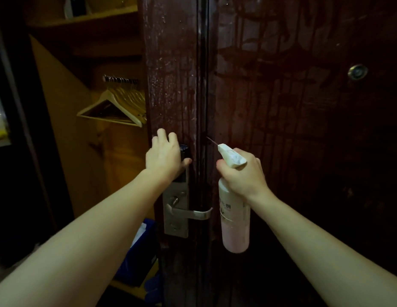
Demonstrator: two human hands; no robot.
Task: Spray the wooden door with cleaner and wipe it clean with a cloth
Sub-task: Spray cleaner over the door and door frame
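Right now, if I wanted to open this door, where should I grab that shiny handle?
Probably grab the door handle by its long flat bar, near the free curved tip on the right, coming from the front with your fingers over the top. The bar lies level and sticks out from the metal lock plate, so the far end likely turns easiest. It sits between the left hand and the spray bottle.

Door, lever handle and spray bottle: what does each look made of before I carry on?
Door: dark reddish-brown wood with a glossy coat, judging by grain lines and wet runs of cleaner. Lever handle: brushed silvery metal, dull sheen, on a matching plate. Spray bottle in the right hand: probably plastic, pale pink translucent body, white trigger head.
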